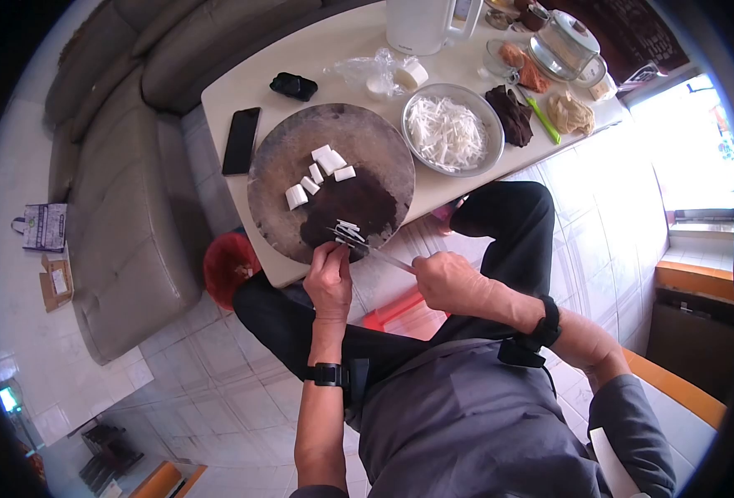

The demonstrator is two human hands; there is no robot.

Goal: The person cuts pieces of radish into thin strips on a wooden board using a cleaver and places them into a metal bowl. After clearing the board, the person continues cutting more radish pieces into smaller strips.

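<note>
My right hand grips a knife by its handle, with the blade pointing left over the near edge of a round wooden chopping board. Beside the blade, my left hand has its fingers curled and pressed together at the board's near edge, on a white vegetable piece mostly hidden by the fingertips. Thin white strips lie at the blade. Farther up the board are several thick white vegetable chunks. A dark wet patch covers part of the board.
Right of the board stands a metal bowl of white shreds. Behind are a plastic bag, a white jug and a glass pot. A phone lies at left; a red bin stands below the table edge.
</note>
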